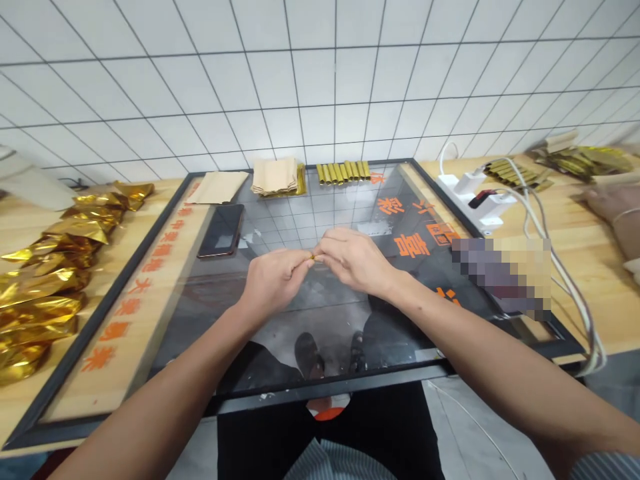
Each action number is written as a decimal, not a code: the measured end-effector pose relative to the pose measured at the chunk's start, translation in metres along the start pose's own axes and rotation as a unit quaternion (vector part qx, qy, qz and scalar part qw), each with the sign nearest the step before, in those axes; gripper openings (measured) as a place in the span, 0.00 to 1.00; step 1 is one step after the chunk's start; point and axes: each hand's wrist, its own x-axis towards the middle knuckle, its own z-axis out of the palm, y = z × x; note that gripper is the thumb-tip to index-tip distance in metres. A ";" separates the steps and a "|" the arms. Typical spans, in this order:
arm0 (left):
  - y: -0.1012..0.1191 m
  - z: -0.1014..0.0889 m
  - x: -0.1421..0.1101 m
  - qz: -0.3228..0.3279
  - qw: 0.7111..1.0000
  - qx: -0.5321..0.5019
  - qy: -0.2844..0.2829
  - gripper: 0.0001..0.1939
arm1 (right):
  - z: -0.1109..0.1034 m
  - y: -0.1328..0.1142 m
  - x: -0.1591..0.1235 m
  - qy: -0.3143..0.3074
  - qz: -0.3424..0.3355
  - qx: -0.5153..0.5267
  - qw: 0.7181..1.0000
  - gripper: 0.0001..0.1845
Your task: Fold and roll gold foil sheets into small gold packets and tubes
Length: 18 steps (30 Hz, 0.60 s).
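Observation:
Over the middle of the framed glass panel (320, 300), my left hand (275, 277) and my right hand (353, 260) meet at their fingertips. Both hands are closed in a pinch on a small gold-coloured piece (313, 257), mostly hidden by the fingers. Beyond them, a row of gold paper rolls (343, 173) lies near the panel's far edge. To its left are a stack of brown paper sheets (275, 177) with gold foil showing at its side and a flatter brown paper pile (219, 187). A dark phone (221, 230) rests on the glass nearer my left hand.
Folded shiny gold foil pieces (47, 280) line the wooden table's left side. At right are a power strip (470, 200) with white cables (565, 267), more gold rolls (517, 175) and a blurred-out item (500, 273). A tiled wall (320, 80) stands behind.

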 end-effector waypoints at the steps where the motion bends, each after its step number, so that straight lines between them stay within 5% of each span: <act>1: 0.000 0.000 -0.001 0.000 1.000 -0.006 0.013 0.14 | 0.000 0.000 0.000 0.008 0.002 0.011 1.000 0.14; 6: 0.000 0.000 -0.004 0.009 0.998 -0.004 0.062 0.13 | 0.002 0.006 -0.001 0.060 0.022 0.058 0.996 0.06; 18: 0.000 -0.002 -0.005 0.008 0.996 -0.039 0.075 0.12 | -0.003 -0.003 0.003 0.082 0.089 0.141 0.983 0.02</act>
